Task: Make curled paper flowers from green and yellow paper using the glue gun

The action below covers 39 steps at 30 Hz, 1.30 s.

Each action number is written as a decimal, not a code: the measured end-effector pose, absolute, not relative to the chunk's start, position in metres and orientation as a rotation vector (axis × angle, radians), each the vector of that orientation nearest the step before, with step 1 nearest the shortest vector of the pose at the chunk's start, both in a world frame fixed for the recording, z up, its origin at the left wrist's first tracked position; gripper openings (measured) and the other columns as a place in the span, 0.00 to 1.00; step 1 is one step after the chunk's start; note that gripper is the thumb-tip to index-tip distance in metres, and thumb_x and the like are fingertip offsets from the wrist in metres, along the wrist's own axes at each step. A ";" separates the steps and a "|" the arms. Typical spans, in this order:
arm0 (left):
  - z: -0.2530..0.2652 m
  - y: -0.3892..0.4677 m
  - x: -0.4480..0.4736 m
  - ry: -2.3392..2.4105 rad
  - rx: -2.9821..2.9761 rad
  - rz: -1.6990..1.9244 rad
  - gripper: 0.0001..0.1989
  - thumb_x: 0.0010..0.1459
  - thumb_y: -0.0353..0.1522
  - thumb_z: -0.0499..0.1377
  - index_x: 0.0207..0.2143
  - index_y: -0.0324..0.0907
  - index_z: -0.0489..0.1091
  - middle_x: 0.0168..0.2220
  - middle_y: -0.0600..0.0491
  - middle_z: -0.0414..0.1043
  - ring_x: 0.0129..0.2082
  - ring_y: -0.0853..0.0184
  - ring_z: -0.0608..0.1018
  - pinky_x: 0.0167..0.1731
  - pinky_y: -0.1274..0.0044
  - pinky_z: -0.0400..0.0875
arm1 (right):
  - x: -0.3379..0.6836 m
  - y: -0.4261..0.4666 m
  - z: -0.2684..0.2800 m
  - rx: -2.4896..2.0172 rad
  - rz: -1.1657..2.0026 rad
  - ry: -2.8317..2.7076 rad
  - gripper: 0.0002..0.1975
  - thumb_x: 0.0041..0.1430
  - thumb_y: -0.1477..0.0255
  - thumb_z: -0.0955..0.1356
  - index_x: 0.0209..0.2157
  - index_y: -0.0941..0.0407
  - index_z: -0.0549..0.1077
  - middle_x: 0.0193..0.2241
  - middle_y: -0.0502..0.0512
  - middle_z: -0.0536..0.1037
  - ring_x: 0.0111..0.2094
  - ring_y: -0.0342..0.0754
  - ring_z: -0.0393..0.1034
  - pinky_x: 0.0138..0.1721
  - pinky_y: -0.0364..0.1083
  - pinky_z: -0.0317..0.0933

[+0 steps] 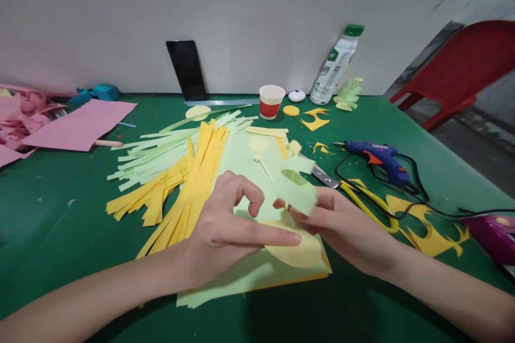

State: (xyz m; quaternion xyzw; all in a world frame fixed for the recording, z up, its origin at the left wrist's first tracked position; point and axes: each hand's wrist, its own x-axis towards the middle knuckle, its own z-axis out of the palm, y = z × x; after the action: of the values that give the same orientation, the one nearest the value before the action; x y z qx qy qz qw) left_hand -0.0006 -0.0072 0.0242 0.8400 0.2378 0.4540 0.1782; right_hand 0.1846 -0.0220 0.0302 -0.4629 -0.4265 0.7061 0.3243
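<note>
My right hand point(340, 222) pinches a pale green paper piece with petal-like lobes point(298, 190) from below; it hangs above the paper stack. A small pale yellow tuft point(294, 147) shows at its top. My left hand point(237, 220) is to its left, thumb stretched toward it and index finger bent, with nothing visible between them. Its other fingers are partly hidden. Under both hands lie pale green sheets point(225, 284) over yellow ones. A pale yellow paper disc point(300, 254) rests there below my fingers. A thin rolled paper stick point(264, 169) lies just beyond.
Yellow strips point(205, 171) and green strips point(148, 153) fan out left. Yellow-handled scissors point(372, 206), a blue glue gun point(378, 158) with its cord, and yellow scraps point(432, 230) lie right. Farther back stand a paper cup point(270, 103), a bottle point(336, 69) and a phone point(187, 69).
</note>
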 end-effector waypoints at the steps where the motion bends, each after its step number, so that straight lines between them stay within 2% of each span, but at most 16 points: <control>1: 0.026 -0.007 -0.001 0.671 2.387 1.282 0.11 0.57 0.30 0.58 0.26 0.48 0.78 0.24 0.55 0.55 0.27 0.71 0.65 0.28 0.76 0.63 | 0.184 -0.023 0.031 -1.201 1.857 -1.088 0.09 0.44 0.67 0.72 0.26 0.57 0.72 0.25 0.47 0.69 0.25 0.37 0.58 0.27 0.37 0.55; 4: 0.027 -0.006 -0.001 0.658 2.390 1.314 0.12 0.58 0.31 0.57 0.24 0.50 0.76 0.22 0.55 0.55 0.25 0.71 0.64 0.26 0.76 0.62 | 0.184 -0.025 0.034 -1.174 1.851 -1.096 0.06 0.42 0.72 0.73 0.24 0.55 0.73 0.23 0.45 0.70 0.25 0.37 0.62 0.30 0.37 0.60; 8: 0.020 -0.006 -0.001 0.681 2.334 1.346 0.02 0.54 0.31 0.61 0.31 0.49 0.73 0.24 0.57 0.58 0.25 0.71 0.64 0.25 0.76 0.61 | 0.184 -0.026 0.037 -1.209 1.696 -1.239 0.05 0.41 0.74 0.73 0.22 0.56 0.73 0.21 0.46 0.70 0.25 0.38 0.64 0.32 0.38 0.62; 11: 0.014 -0.006 -0.001 0.705 2.324 1.358 0.06 0.53 0.32 0.63 0.33 0.47 0.68 0.26 0.57 0.61 0.27 0.71 0.65 0.26 0.75 0.59 | 0.183 -0.026 0.039 -1.259 1.615 -1.302 0.08 0.41 0.71 0.73 0.19 0.57 0.71 0.21 0.48 0.69 0.24 0.40 0.63 0.30 0.40 0.63; 14: 0.013 -0.007 -0.001 0.739 2.375 1.339 0.11 0.50 0.30 0.65 0.31 0.45 0.64 0.26 0.58 0.61 0.27 0.71 0.65 0.28 0.75 0.58 | 0.181 -0.027 0.041 -1.244 1.646 -1.286 0.07 0.40 0.71 0.73 0.21 0.57 0.72 0.20 0.47 0.69 0.23 0.39 0.62 0.29 0.40 0.62; 19: 0.018 -0.007 -0.001 0.703 2.451 1.324 0.08 0.53 0.30 0.63 0.31 0.45 0.63 0.25 0.58 0.62 0.26 0.71 0.64 0.27 0.75 0.57 | 0.182 -0.029 0.039 -1.200 1.711 -1.230 0.05 0.39 0.75 0.74 0.21 0.57 0.73 0.19 0.45 0.69 0.24 0.38 0.62 0.28 0.37 0.60; 24: 0.016 -0.003 0.001 0.821 2.281 1.258 0.10 0.52 0.32 0.63 0.29 0.44 0.61 0.24 0.59 0.62 0.25 0.72 0.64 0.27 0.76 0.57 | 0.184 -0.027 0.034 -1.243 1.704 -1.225 0.04 0.41 0.75 0.73 0.21 0.56 0.74 0.24 0.48 0.73 0.28 0.41 0.66 0.32 0.39 0.62; 27: 0.014 -0.002 0.005 0.927 1.973 0.956 0.12 0.52 0.36 0.60 0.28 0.43 0.59 0.25 0.58 0.62 0.25 0.71 0.65 0.26 0.77 0.59 | 0.184 -0.025 0.035 -1.244 1.510 -1.278 0.04 0.43 0.72 0.73 0.20 0.55 0.73 0.24 0.49 0.73 0.29 0.41 0.67 0.32 0.39 0.63; 30: 0.014 -0.004 0.009 0.887 1.752 0.553 0.11 0.54 0.40 0.56 0.29 0.42 0.60 0.29 0.54 0.65 0.29 0.68 0.67 0.30 0.75 0.63 | 0.182 -0.024 0.038 -1.270 1.220 -1.384 0.05 0.42 0.74 0.72 0.17 0.55 0.73 0.18 0.48 0.69 0.24 0.40 0.63 0.25 0.39 0.60; 35: 0.012 -0.009 0.011 0.879 1.481 0.535 0.24 0.52 0.45 0.57 0.47 0.42 0.59 0.40 0.49 0.67 0.43 0.62 0.68 0.39 0.73 0.65 | 0.178 -0.027 0.036 -1.209 0.826 -1.506 0.07 0.41 0.77 0.71 0.15 0.55 0.72 0.15 0.47 0.69 0.17 0.38 0.60 0.16 0.38 0.55; 37: 0.011 -0.009 0.010 0.856 1.437 0.514 0.26 0.52 0.45 0.58 0.49 0.42 0.58 0.42 0.49 0.66 0.43 0.62 0.68 0.39 0.73 0.64 | 0.178 -0.028 0.033 -1.197 0.709 -1.578 0.06 0.43 0.77 0.70 0.17 0.55 0.72 0.14 0.47 0.69 0.16 0.39 0.60 0.15 0.39 0.55; 39: 0.012 -0.008 0.010 0.788 1.406 0.441 0.24 0.52 0.44 0.58 0.47 0.42 0.61 0.40 0.50 0.67 0.38 0.64 0.68 0.37 0.74 0.64 | 0.180 -0.029 0.031 -1.159 0.628 -1.655 0.07 0.47 0.77 0.69 0.19 0.55 0.73 0.16 0.48 0.71 0.17 0.39 0.62 0.15 0.39 0.56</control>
State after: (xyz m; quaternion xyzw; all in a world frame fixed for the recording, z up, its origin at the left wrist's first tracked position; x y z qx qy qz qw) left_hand 0.0101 -0.0079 0.0118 0.6240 0.3499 0.1955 0.6708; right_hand 0.1795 -0.0292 0.0311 -0.4774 -0.6814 0.2586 0.4908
